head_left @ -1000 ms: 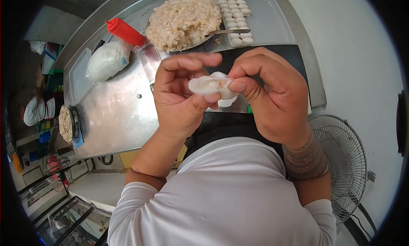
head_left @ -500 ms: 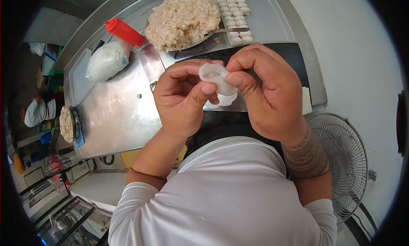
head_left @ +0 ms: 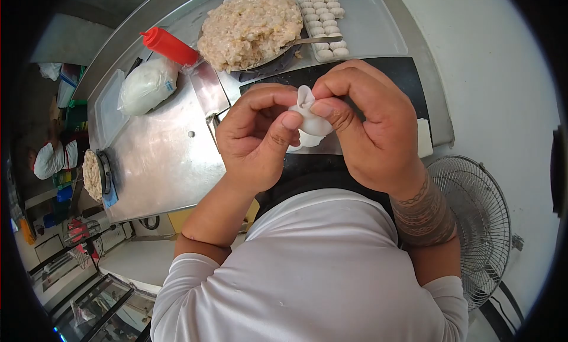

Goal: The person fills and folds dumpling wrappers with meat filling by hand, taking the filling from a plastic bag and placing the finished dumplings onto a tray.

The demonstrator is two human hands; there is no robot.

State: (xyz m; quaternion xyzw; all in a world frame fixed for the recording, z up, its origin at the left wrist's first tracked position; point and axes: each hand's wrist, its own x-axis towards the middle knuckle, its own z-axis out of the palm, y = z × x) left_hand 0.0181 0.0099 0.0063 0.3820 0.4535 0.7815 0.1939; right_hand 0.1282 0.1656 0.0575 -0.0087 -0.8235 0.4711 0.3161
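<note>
Two bare hands gripped one small white pleated dough dumpling [head_left: 309, 120]: the left hand [head_left: 257, 141] pinched its side and the right hand [head_left: 370, 123] its top fold. Under the dumpling lay a shiny steel table [head_left: 160, 158]. Beyond the dumpling sat a heaped pale mound of minced filling [head_left: 248, 25], a clear plastic tray [head_left: 378, 28], and, farther left, a red plastic squeeze bottle [head_left: 168, 46].
</note>
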